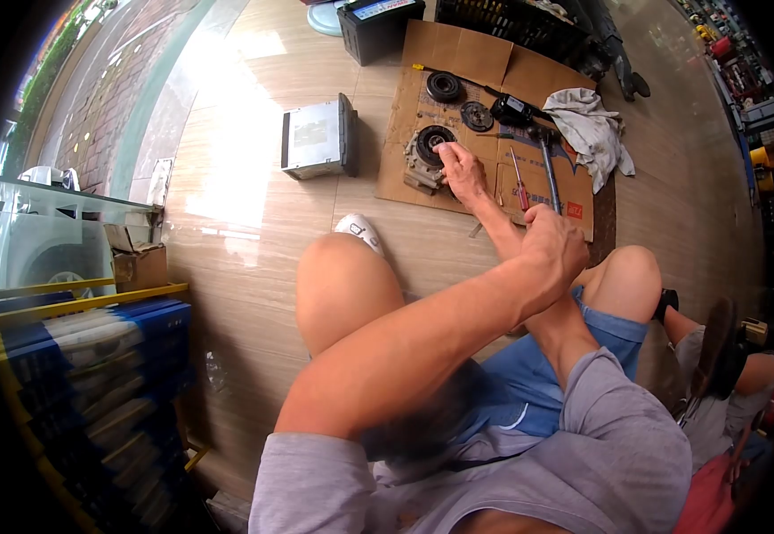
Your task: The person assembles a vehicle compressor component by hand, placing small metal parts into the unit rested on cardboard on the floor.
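A metal compressor (421, 169) with a black ringed pulley (431, 141) on top stands on a cardboard sheet (396, 182). My right hand (464, 174) reaches to the pulley's near right side, fingers drawn together at its centre; anything small between them is hidden. My left arm crosses over the right one. A closed fist, my left hand (554, 238), wraps the lower end of a hammer (548, 165), whose head points away from me. Close by the fist lies a screwdriver (521, 191) with a red handle. Another black pulley (443, 86) and a round clutch plate (477, 116) lie behind the compressor.
A black corded tool (511, 109) and a white rag (587, 129) lie on the cardboard's right. A boxed metal unit (316, 138) stands left on the tiles. Behind are a battery (381, 27) and a black crate (511, 27). Another person's leg (756, 374) is at right.
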A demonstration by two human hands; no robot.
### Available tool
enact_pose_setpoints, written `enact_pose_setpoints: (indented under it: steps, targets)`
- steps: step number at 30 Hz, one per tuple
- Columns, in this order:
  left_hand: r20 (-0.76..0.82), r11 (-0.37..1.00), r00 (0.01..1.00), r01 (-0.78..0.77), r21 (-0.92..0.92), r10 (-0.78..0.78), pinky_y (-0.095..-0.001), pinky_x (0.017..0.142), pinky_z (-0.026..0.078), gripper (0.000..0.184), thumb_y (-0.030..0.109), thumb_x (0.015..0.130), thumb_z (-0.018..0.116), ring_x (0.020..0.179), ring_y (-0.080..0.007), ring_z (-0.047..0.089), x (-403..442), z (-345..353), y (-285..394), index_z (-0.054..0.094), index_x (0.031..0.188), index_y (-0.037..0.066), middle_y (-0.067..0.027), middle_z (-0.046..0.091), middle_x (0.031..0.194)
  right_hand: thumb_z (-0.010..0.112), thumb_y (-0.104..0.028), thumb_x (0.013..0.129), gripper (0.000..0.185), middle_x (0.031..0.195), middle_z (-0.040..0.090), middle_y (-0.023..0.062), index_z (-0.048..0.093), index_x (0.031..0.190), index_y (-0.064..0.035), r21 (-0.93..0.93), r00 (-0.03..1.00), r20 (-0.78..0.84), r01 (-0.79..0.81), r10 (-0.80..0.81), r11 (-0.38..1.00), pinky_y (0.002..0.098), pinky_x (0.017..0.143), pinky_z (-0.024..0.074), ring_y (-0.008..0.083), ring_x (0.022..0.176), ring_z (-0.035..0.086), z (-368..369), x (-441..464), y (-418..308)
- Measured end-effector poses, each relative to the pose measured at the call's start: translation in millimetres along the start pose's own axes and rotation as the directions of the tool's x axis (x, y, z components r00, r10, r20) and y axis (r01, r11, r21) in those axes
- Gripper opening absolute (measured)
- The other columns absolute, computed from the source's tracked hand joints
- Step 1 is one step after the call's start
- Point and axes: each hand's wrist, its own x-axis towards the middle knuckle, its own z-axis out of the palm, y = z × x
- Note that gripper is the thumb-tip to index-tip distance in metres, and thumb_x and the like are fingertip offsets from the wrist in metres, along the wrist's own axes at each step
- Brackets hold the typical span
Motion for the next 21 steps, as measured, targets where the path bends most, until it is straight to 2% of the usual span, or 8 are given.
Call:
enact_pose_setpoints:
  steps: [1, 2, 5, 8, 11, 17, 20, 21]
  targets:
    - [-0.079, 1.0, 0.997, 0.006, 0.026, -0.004, -0.0407, 0.064, 0.047, 0.015, 0.016, 0.082, 0.064, 0.088, -0.0222, 0.068, -1.2, 5.6, 0.2, 0.074, 0.093, 0.015, -0.0028, 0.07, 0.095, 0.042, -0.045, 0.101, 0.051, 0.109, 0.061, 0.0109, 0.055, 0.125, -0.0023, -0.055, 0.999, 0.004, 0.04, -0.04, 0.998, 0.0284, 0.066, 0.0548, 0.0162, 0.079, 0.063, 2.1, 0.2, 0.3]
    - [-0.157, 0.999, 0.988, 0.015, 0.051, -0.007, -0.0355, 0.058, 0.047, 0.011, 0.015, 0.078, 0.066, 0.08, -0.0201, 0.07, -0.8, 10.1, 0.4, 0.076, 0.083, 0.016, -0.0018, 0.072, 0.086, 0.043, -0.044, 0.101, 0.051, 0.112, 0.061, 0.0129, 0.051, 0.129, -0.0021, 0.076, 0.998, -0.043, 0.042, -0.038, 0.996, 0.0289, 0.069, 0.0552, 0.018, 0.082, 0.063, 5.6, 0.7, 0.7]
    - [0.082, 1.0, 0.997, 0.002, -0.014, 0.0, -0.0512, 0.076, 0.045, 0.027, 0.02, 0.087, 0.062, 0.102, -0.0275, 0.064, 4.0, 0.1, -0.4, 0.07, 0.112, 0.013, -0.0053, 0.067, 0.113, 0.046, -0.041, 0.1, 0.058, 0.118, 0.059, 0.0214, 0.034, 0.14, -0.0008, 0.513, 0.993, -0.121, 0.052, 0.012, 0.857, 0.0304, 0.079, 0.056, 0.0253, 0.094, 0.066, 14.9, 2.6, 6.3]
    - [0.072, 1.0, 0.997, 0.003, -0.005, -0.002, -0.0512, 0.075, 0.045, 0.027, 0.019, 0.087, 0.063, 0.101, -0.0276, 0.064, 6.8, 2.6, 0.4, 0.071, 0.112, 0.013, -0.0052, 0.068, 0.112, 0.047, -0.044, 0.099, 0.058, 0.114, 0.06, 0.0219, 0.036, 0.138, -0.0024, 0.594, 0.993, -0.005, -0.09, 0.115, 0.799, 0.03, 0.077, 0.0566, 0.0253, 0.09, 0.066, 4.0, -1.4, 0.6]
    - [-0.18, 0.995, 0.982, 0.07, 0.07, -0.056, -0.0356, 0.063, 0.048, 0.012, 0.014, 0.078, 0.066, 0.083, -0.0212, 0.069, 1.7, 10.8, 3.3, 0.076, 0.083, 0.015, -0.0025, 0.072, 0.085, 0.046, -0.048, 0.099, 0.053, 0.099, 0.064, 0.0122, 0.049, 0.126, -0.003, 0.457, 0.985, -0.006, -0.15, 0.172, 0.877, 0.0257, 0.064, 0.0546, 0.0171, 0.078, 0.066, -3.6, -1.5, 1.1]
    - [-0.198, 0.997, 0.98, 0.046, 0.066, -0.032, -0.0362, 0.063, 0.049, 0.012, 0.014, 0.078, 0.065, 0.082, -0.022, 0.069, -0.2, 7.1, 0.0, 0.076, 0.083, 0.014, -0.0044, 0.072, 0.086, 0.045, -0.047, 0.099, 0.049, 0.087, 0.06, 0.0039, 0.065, 0.105, -0.0029, 0.075, 0.986, -0.118, -0.108, 0.116, 0.991, 0.0232, 0.057, 0.0499, 0.0093, 0.065, 0.058, 5.2, -0.6, -3.3]
    - [-0.207, 0.998, 0.978, 0.037, 0.052, -0.025, -0.0364, 0.063, 0.05, 0.013, 0.014, 0.079, 0.065, 0.083, -0.0221, 0.07, -1.6, 6.9, -0.2, 0.076, 0.084, 0.014, -0.0045, 0.072, 0.086, 0.042, -0.038, 0.1, 0.042, 0.088, 0.07, 0.0107, 0.064, 0.112, -0.0035, -0.25, 0.966, -0.219, 0.081, -0.138, 0.965, 0.0322, 0.064, 0.0517, 0.0188, 0.071, 0.067, 12.1, 10.5, 25.8]
    - [-0.122, 0.999, 0.992, 0.026, 0.033, -0.022, -0.0413, 0.067, 0.048, 0.016, 0.016, 0.081, 0.064, 0.089, -0.0233, 0.068, 0.1, 5.1, -0.1, 0.074, 0.094, 0.013, -0.0046, 0.071, 0.095, 0.042, -0.037, 0.101, 0.043, 0.098, 0.067, 0.0126, 0.058, 0.119, -0.0015, -0.183, 0.967, -0.223, 0.084, -0.125, 0.979, 0.0303, 0.067, 0.0527, 0.019, 0.075, 0.066, 12.9, 9.6, 23.9]
